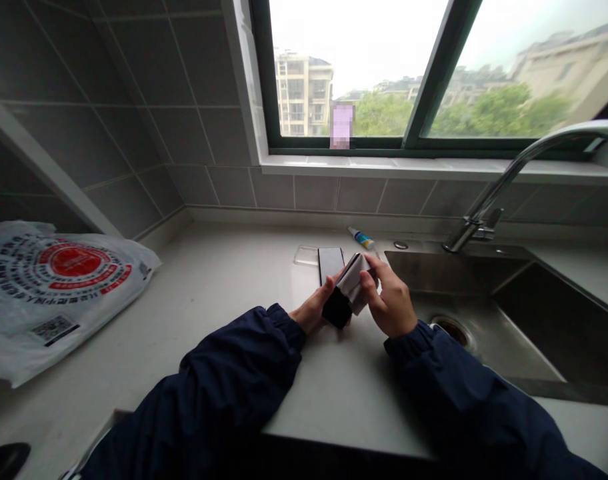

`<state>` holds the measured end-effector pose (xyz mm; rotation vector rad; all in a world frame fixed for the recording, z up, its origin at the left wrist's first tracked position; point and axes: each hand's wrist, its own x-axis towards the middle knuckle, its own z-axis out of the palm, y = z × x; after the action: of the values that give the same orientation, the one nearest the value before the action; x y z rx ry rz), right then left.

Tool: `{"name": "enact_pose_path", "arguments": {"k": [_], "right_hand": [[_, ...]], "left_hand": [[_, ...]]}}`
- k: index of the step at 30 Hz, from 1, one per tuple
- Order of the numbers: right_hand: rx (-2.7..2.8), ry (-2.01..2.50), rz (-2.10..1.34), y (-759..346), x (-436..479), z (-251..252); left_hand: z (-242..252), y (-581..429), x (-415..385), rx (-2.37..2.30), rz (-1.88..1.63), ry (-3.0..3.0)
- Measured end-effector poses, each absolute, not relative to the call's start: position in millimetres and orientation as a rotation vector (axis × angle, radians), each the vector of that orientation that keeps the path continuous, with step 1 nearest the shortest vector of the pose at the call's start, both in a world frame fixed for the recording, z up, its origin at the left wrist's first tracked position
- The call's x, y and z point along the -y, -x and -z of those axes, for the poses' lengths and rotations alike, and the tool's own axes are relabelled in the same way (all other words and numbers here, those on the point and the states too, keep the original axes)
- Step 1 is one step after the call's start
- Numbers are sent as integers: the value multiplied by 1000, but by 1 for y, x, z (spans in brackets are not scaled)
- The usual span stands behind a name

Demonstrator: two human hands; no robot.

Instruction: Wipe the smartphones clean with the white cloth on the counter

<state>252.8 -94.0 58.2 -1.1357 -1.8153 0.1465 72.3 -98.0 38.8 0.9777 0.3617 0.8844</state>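
A dark phone (337, 309) is held tilted above the counter in my left hand (314, 308), whose thumb lies along its near left edge. My right hand (391, 300) pinches a grey cloth (355, 281) against the upper part of that phone, thumb and fingers closed on it. Behind them a second phone-like slab (330, 261) lies on the counter, partly covered by the held phone. Beside it on the left is a clear case (305, 255). A small tube with a blue and yellow label (363, 238) lies farther back, near my right fingertips.
At the right, a steel sink (489, 300) with a curved faucet (509, 177) is set into the white counter (234, 280). A white plastic bag with red print (69, 280) sits on the left. The window sill (384, 167) runs behind.
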Motion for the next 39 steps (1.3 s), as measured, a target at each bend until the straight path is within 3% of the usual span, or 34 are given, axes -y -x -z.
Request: {"name": "enact_pose_path", "arguments": {"k": [15,39], "right_hand": [[1574,1198,-396,-251,90,-55],[2023,1019,-93,-249,96,-55]], "left_hand": [[-33,-69,88,-285,-845,-995],[-29,-71,89,-321,-768,-968]]}}
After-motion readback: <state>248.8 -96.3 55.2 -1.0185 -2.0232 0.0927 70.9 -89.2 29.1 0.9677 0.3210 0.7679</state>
